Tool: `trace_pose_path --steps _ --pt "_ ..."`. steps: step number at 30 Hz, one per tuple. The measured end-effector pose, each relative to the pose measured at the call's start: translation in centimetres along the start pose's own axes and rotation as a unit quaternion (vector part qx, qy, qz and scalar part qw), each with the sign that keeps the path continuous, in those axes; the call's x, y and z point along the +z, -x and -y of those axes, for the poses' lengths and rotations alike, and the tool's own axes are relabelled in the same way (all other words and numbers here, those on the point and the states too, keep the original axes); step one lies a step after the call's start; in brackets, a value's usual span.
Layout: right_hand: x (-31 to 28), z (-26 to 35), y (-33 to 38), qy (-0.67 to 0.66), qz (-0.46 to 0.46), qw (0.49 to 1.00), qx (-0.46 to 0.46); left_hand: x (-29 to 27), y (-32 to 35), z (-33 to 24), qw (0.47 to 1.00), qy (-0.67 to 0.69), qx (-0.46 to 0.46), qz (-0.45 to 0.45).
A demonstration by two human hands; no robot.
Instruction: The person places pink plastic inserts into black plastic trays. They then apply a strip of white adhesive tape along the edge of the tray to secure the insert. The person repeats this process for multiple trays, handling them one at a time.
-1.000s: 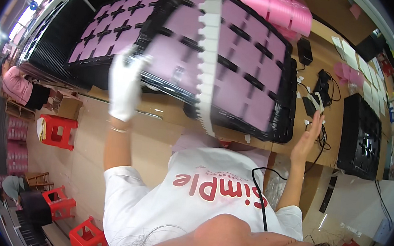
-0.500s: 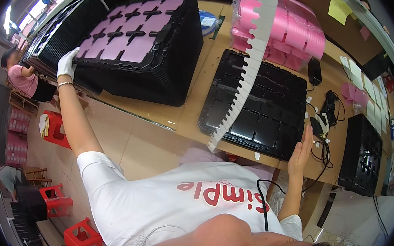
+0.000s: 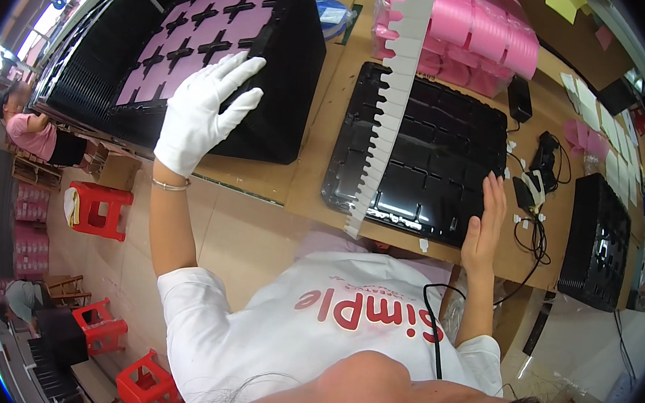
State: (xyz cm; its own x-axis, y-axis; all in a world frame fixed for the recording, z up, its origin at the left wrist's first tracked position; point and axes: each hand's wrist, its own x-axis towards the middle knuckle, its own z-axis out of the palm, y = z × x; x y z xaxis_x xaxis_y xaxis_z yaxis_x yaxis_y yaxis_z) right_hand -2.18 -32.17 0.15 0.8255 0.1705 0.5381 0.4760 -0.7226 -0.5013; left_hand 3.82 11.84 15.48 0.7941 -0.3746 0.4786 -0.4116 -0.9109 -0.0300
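My left hand (image 3: 207, 113), in a white glove, is open with its fingers spread in front of the near right corner of a tall stack of black plastic trays (image 3: 277, 112). Whether it touches the stack I cannot tell. Pink sheets (image 3: 227, 17) fill the compartments of its top tray. My bare right hand (image 3: 484, 229) lies open, fingers stretched, along the right edge of a black compartment tray (image 3: 434, 173) on the table. A pale notched strip (image 3: 393, 115) hangs across the view in front of that tray.
Bundles of pink foam sheets (image 3: 479, 30) stand behind the tray. To the right are a black tray stack (image 3: 595, 235), cables (image 3: 532, 237) and a black adapter box (image 3: 518, 100). More black trays (image 3: 78, 77) stand far left. Red stools (image 3: 100, 211) and a person in pink (image 3: 34, 135) are beyond.
My left hand has moved right, from the left edge of the pink-filled stack to its near right corner. My right hand stays by the tray's right edge. The view has shifted slightly.
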Motion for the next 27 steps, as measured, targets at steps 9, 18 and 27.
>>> trace_pose_path --steps 9,18,27 --pt "4.6 3.0 -1.1 -0.222 0.036 0.968 0.112 8.6 4.0 -14.7 0.862 0.441 -0.216 0.131" --pt "8.6 6.5 -0.1 -0.566 0.3 0.738 0.213 11.9 4.6 -14.0 0.478 0.842 -0.249 0.012" --pt "8.4 6.9 -1.4 -0.606 0.223 0.667 0.372 13.0 5.9 -12.5 0.515 0.805 -0.289 -0.053"
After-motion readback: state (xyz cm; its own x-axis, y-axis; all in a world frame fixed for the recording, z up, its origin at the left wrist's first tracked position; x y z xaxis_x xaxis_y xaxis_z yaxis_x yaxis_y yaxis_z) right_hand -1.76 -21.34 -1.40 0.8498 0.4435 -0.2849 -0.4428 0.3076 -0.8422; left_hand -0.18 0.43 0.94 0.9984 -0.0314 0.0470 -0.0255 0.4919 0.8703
